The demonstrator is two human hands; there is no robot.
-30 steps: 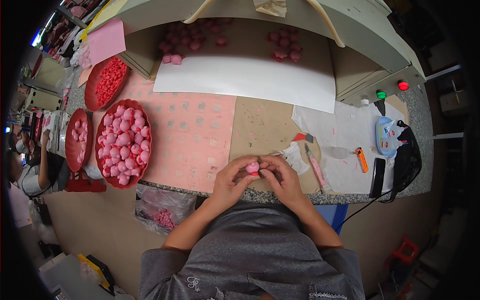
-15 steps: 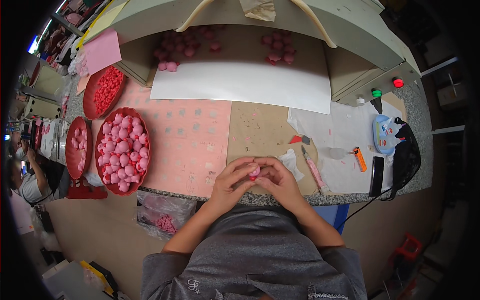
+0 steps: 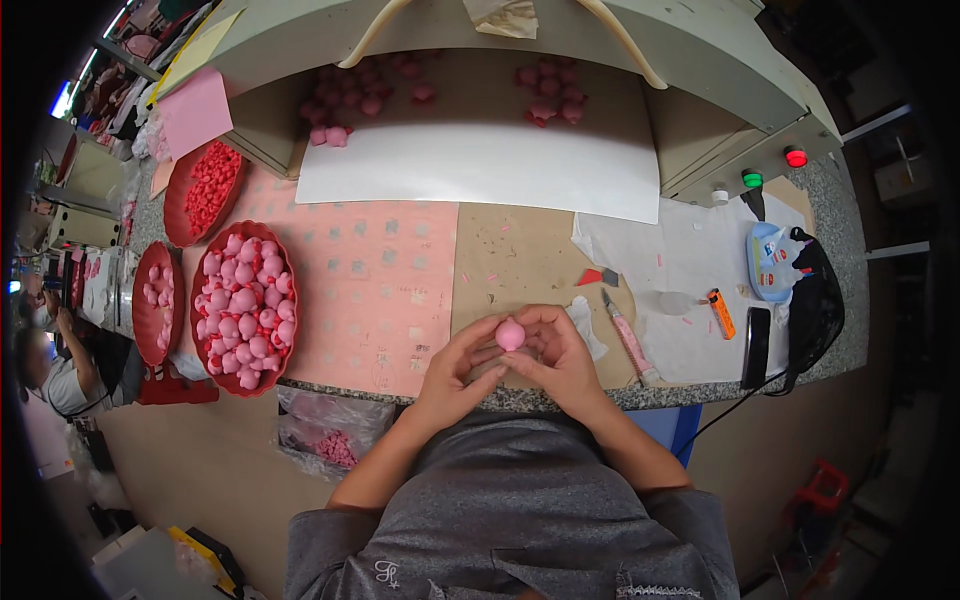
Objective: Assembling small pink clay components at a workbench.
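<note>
A small pink toy figure [image 3: 511, 335] is held between my two hands, just above the near edge of the bench. Its smooth round pink side faces up, and no red shows on it. My left hand [image 3: 462, 365] curls around its left side with the fingertips against it. From the other side my right hand [image 3: 562, 362] grips it, thumb below and fingers behind. Parts of the fingers are hidden behind the toy. Left of the hands, a red scalloped basin [image 3: 291, 330] is heaped with similar pink figures that have red parts.
A red bowl of small red pieces [image 3: 213, 187] and another red bowl [image 3: 150, 335] stand at left. Ahead is a box-like machine [image 3: 735, 150] with pink figures inside. A craft knife [image 3: 627, 338], orange lighter [image 3: 720, 315], phone [image 3: 756, 348] and blue tray [image 3: 760, 232] lie at right.
The pink toy figure has been turned between my fingers: its red part showed before, and now a round pink side faces up. Both hands stay in nearly the same place.
</note>
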